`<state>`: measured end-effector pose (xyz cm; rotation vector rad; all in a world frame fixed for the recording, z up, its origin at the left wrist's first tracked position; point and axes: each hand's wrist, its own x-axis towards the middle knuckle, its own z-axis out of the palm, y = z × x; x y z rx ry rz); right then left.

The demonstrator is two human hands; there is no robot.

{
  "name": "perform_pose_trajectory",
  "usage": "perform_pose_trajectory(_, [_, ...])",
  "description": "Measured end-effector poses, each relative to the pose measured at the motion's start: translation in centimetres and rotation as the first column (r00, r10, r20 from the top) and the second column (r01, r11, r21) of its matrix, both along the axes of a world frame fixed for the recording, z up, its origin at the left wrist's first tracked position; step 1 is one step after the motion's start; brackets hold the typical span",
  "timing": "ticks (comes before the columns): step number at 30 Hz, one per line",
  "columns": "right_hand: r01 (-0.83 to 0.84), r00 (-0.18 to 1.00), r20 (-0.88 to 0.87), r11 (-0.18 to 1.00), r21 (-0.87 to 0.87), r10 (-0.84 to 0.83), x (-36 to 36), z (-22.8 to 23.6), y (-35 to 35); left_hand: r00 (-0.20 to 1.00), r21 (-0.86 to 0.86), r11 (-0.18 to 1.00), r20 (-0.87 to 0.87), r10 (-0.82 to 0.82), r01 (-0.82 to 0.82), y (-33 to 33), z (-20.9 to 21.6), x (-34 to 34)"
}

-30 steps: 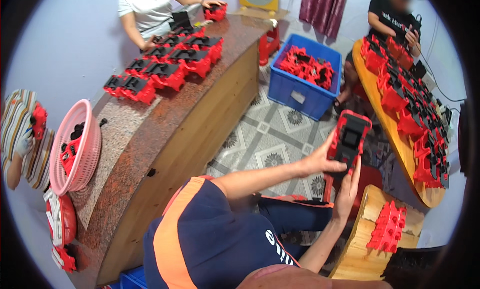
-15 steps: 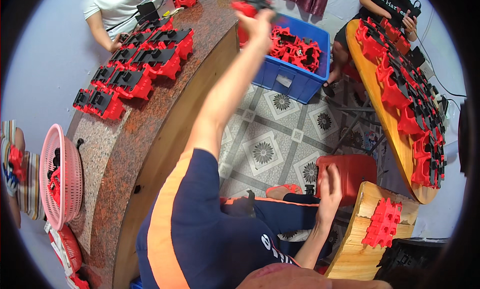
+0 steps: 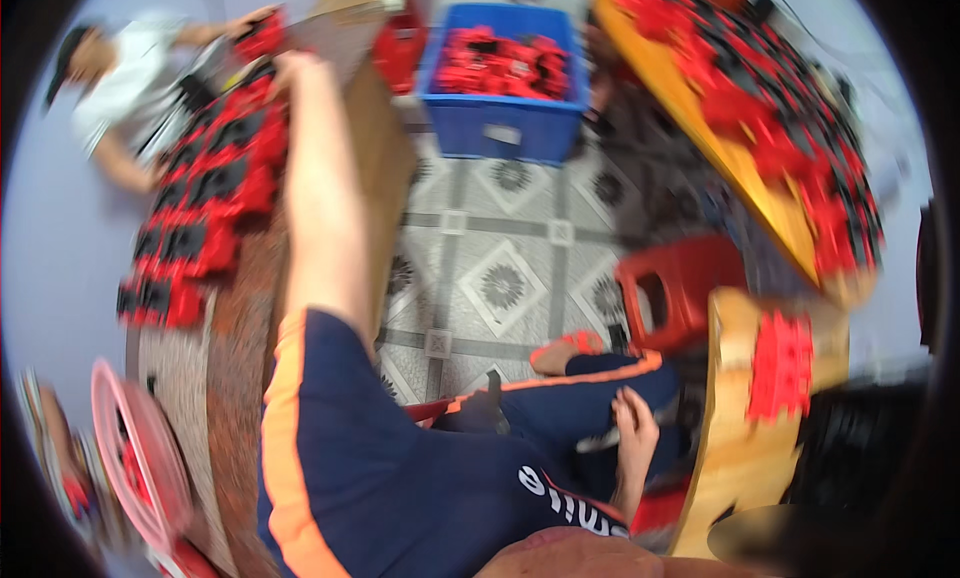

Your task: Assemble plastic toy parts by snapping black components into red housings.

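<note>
My left arm stretches far forward over the counter. My left hand (image 3: 298, 68) is at the far end of the rows of red parts with black tops (image 3: 205, 183), beside the nearest black-topped piece. Its fingers are smeared by motion, so whether they hold a part cannot be told. My right hand (image 3: 636, 440) hovers over my lap, fingers loosely bent and somewhat apart, with nothing visible in it. To its right, a bare red plastic part (image 3: 782, 368) lies on a small wooden board (image 3: 735, 428).
A blue crate (image 3: 500, 128) of red parts stands on the tiled floor. A red stool (image 3: 680, 288) is at the right, below a wooden table (image 3: 640, 53) crowded with parts. A pink basket (image 3: 150, 448) stands lower left. A person in white (image 3: 140, 88) works across the counter.
My left hand, which held a red and black part near the crate, has swung left to the counter rows. My right hand has lowered and its fingers have bent. The view has shifted.
</note>
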<state>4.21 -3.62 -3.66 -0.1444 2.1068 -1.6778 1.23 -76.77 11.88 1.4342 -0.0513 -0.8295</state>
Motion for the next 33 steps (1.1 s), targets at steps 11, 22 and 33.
perform_pose_trajectory(11, [0.641, 0.418, -0.857, 0.767, 0.044, -0.300, 0.0, 3.6, 6.1, 0.203, -0.527, -0.249, 0.656, -0.727, 0.813, 47.4, -7.6, -10.3])
perform_pose_trajectory(22, [0.674, 0.530, -0.661, 0.737, -0.051, -0.531, -16.5, 0.0, 16.3, 0.029, 0.127, -0.827, 0.985, 0.170, 0.548, 74.9, -15.0, -21.0])
perform_pose_trajectory(33, [0.614, 0.317, -0.948, 0.758, 0.219, 0.016, -0.2, 7.4, 19.9, -0.826, -0.309, -0.949, 0.517, -0.224, 0.064, 80.1, -6.7, -8.1])
